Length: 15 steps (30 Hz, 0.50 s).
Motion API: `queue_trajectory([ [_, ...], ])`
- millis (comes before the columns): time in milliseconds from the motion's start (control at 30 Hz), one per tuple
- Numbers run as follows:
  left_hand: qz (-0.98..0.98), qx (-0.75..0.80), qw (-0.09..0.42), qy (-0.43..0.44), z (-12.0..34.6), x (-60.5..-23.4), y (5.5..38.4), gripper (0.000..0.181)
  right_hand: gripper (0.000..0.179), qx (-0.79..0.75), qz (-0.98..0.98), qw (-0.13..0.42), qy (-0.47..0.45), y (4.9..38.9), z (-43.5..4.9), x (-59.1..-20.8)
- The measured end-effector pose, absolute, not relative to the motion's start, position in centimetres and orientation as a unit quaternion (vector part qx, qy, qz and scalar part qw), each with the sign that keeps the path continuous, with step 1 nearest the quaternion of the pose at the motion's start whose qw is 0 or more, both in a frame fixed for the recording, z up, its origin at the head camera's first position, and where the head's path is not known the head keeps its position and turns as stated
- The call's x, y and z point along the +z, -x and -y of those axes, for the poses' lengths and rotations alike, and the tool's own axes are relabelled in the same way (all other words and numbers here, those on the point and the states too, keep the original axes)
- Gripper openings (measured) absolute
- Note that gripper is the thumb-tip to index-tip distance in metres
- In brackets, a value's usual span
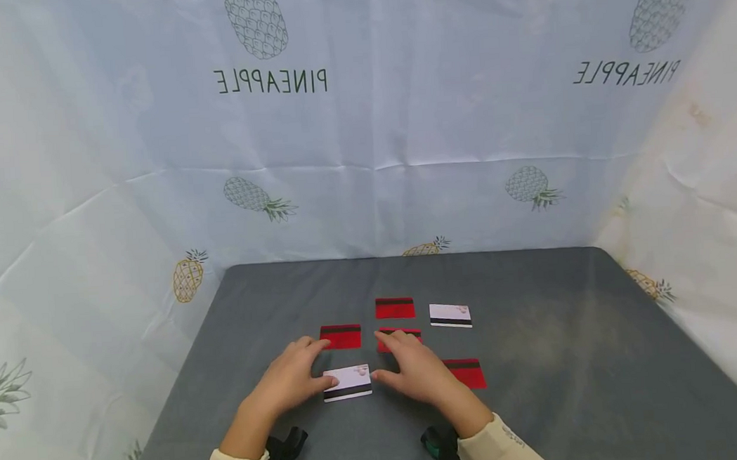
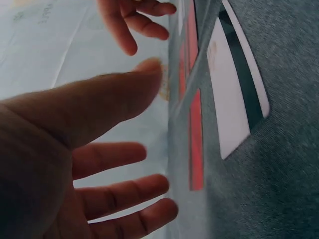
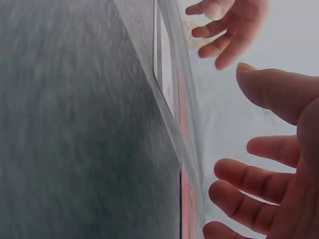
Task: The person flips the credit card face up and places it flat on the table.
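A white card [image 1: 351, 376] with a black stripe lies flat on the grey table between two hands. My left hand [image 1: 287, 380] is at its left side, thumb over the card's edge in the head view, fingers spread. On the other side my right hand [image 1: 420, 373] has its thumb near the card's right edge, fingers relaxed and apart. The left wrist view shows the white card [image 2: 230, 84] below the left hand, which holds nothing. Left fingertips overlap a red card [image 1: 345, 340]; another red card [image 1: 383, 346] is partly hidden behind the right fingers.
Farther back lie a third red card [image 1: 395, 311] and a second white card [image 1: 449, 312]. One more red card [image 1: 469, 376] sits right of the right hand, partly covered by it. Pineapple-print cloth [image 1: 362, 118] hangs behind the grey table [image 1: 573, 358] and along both sides.
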State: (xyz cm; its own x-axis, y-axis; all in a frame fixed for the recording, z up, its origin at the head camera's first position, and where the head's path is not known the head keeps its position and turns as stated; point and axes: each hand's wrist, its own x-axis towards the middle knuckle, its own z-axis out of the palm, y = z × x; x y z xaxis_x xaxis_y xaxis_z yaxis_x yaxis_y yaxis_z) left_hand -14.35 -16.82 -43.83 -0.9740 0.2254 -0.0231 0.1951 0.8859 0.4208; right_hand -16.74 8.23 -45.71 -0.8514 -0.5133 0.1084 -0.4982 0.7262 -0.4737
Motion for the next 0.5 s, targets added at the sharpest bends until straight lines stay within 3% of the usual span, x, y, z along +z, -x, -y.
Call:
queue_trajectory([
  [300,-0.958,0.227,0.082,-0.151,16.8,-45.0,14.4,0.065,0.067,-0.247,-0.923,0.067,0.287,16.6,-6.9,-46.9],
  [500,-0.957,0.234,0.072,-0.158,17.0,-45.3,14.1,0.053,0.064,-0.246,-0.922,0.083,0.287,16.6,-6.5,-47.8],
])
